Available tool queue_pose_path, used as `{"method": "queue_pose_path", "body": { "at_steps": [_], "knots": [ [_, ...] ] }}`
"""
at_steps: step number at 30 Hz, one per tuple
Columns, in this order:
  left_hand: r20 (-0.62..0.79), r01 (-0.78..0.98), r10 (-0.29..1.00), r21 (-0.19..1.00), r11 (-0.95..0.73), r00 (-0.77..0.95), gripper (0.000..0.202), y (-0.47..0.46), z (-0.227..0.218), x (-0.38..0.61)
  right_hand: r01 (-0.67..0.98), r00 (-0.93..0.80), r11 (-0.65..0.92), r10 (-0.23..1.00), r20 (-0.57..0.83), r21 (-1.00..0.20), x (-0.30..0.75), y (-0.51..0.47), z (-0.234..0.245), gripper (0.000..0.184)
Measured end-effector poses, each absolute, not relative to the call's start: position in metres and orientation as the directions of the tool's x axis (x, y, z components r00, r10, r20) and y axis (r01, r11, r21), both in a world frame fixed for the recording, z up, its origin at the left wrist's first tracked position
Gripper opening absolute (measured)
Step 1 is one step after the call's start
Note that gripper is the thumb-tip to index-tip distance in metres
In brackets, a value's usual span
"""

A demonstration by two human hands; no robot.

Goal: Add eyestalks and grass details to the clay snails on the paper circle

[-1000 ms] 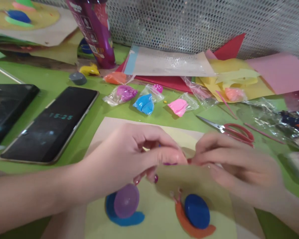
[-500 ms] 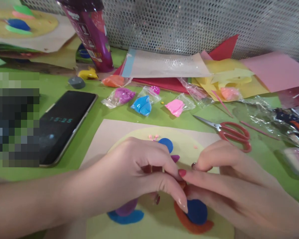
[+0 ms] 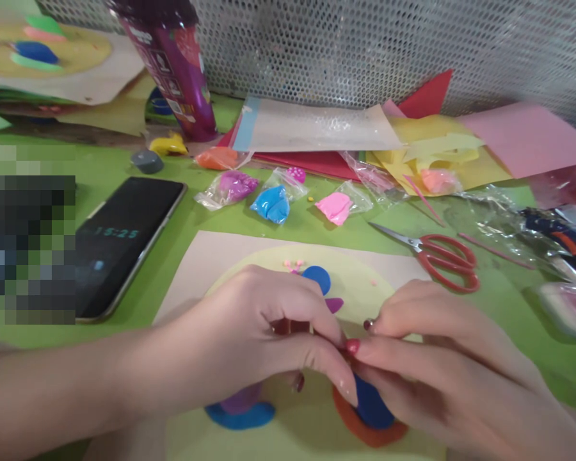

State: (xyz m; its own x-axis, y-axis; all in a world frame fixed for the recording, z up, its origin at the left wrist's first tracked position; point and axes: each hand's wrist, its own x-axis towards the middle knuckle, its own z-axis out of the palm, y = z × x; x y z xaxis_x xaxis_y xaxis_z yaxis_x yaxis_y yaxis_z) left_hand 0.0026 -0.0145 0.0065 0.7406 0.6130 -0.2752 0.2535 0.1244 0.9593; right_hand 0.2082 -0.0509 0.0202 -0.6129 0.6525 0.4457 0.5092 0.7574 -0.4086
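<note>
My left hand (image 3: 264, 333) and my right hand (image 3: 436, 365) meet fingertip to fingertip just above an orange clay snail with a blue shell (image 3: 369, 410) on a pale yellow paper disc (image 3: 360, 282). Both hands are curled into a pinch at the snail's head; what they pinch is hidden by the fingers. A blue snail with a purple shell (image 3: 242, 410) lies partly under my left hand. A small blue clay disc (image 3: 317, 276) and a purple bit (image 3: 335, 303) lie behind my fingers.
A phone (image 3: 125, 243) lies to the left. Red-handled scissors (image 3: 436, 256) lie to the right. Small bags of purple (image 3: 233, 186), blue (image 3: 271, 203) and pink clay (image 3: 336, 206) sit behind the sheet. Coloured papers (image 3: 461, 147) and a purple canister (image 3: 173, 64) stand at the back.
Both hands dropped from above the sheet onto the orange snail and now pinch together at its head, covering more of its shell.
</note>
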Motion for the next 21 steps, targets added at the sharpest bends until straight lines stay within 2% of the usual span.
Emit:
{"method": "queue_pose_path", "body": {
  "at_steps": [6,14,21],
  "knots": [
    [-0.296,0.270,0.625,0.953,0.139,0.722,0.009,-0.0150,0.0083,0.0028,0.510,-0.644,0.787,0.617,0.451,-0.347,0.2043,-0.0456,0.0226,0.012],
    [-0.231,0.247,0.631,0.967,0.064,0.741,0.009,-0.0159,0.0035,0.0014,0.486,-0.633,0.765,0.641,0.433,-0.422,0.2057,-0.0475,0.0192,0.013],
    [-0.284,0.288,0.633,0.952,0.099,0.720,0.009,-0.0143,0.0073,0.0017,0.492,-0.672,0.785,0.617,0.409,-0.376,0.2077,-0.0460,0.0168,0.011]
  ]
}}
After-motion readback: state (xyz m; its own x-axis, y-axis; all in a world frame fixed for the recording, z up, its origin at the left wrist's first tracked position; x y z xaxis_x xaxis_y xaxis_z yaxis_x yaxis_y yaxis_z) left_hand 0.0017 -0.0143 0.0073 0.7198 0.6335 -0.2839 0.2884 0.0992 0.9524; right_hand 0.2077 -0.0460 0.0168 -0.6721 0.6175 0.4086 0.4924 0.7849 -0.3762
